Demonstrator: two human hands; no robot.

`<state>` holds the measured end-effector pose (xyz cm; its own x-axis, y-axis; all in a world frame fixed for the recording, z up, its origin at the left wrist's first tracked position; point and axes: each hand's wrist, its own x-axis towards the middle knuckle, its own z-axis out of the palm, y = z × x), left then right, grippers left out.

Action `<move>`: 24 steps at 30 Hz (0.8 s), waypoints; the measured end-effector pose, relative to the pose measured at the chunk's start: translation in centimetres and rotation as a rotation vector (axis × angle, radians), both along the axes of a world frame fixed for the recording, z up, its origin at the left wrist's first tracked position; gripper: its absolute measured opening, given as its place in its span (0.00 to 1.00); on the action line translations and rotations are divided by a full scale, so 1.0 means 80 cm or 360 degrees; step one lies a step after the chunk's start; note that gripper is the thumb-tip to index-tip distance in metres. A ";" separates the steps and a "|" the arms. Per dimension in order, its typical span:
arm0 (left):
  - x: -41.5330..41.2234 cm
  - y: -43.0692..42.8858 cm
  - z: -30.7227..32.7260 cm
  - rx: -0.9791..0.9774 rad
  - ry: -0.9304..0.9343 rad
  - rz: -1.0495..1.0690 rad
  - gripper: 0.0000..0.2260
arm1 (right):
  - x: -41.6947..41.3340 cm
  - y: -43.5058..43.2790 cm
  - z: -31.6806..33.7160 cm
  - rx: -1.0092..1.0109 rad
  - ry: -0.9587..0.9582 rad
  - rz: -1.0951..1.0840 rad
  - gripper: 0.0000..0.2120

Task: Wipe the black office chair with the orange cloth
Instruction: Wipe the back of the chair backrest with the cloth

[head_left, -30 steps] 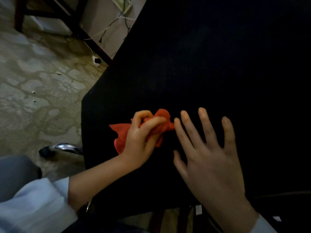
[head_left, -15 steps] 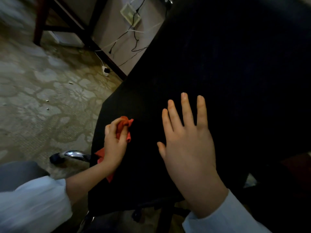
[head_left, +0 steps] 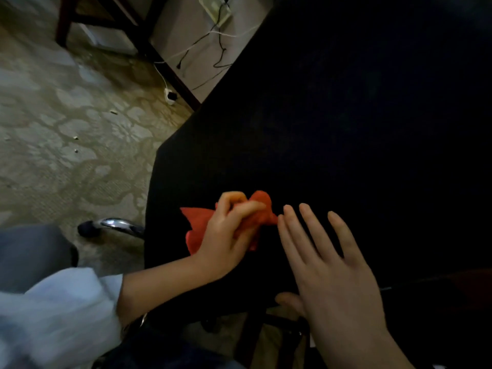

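Filling most of the right and centre of the head view, the black office chair [head_left: 332, 129] shows its dark fabric surface, with one rounded corner pointing to the left side of the frame. On this surface, in the lower middle of the frame, lies the orange cloth [head_left: 255, 217], bunched up. The left hand [head_left: 229, 235] is clenched around the cloth: the fingers [head_left: 247, 209] curl over its middle, one pointed corner of the cloth sticks out to the left of the hand, and a crumpled lobe comes out above and to the right of the knuckles. The cloth is pressed between this hand and the chair. The right hand [head_left: 327, 267] lies flat on the chair just beside the cloth, with the fingers spread and straight, grasping nothing; its fingertips [head_left: 288, 210] almost touch the right edge of the cloth. A pale sleeve [head_left: 53, 315] covers the left arm in the lower left corner. At the left of the frame is a patterned floor [head_left: 66, 129], and a chrome chair leg [head_left: 114, 225] shows near the chair's edge. Some cables [head_left: 213, 49] hang in the upper middle.
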<state>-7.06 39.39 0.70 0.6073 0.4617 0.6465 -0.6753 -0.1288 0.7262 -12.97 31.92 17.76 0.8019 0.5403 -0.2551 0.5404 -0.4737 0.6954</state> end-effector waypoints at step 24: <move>-0.073 -0.042 0.028 -0.0332 0.0260 -0.0043 0.21 | 0.005 -0.006 -0.010 -0.0014 -0.0349 0.0260 0.52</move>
<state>-12.93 36.03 2.93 0.7099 0.5568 0.4314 -0.5480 0.0518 0.8349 -12.56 31.42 16.99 0.7408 0.6656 -0.0904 0.4454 -0.3860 0.8079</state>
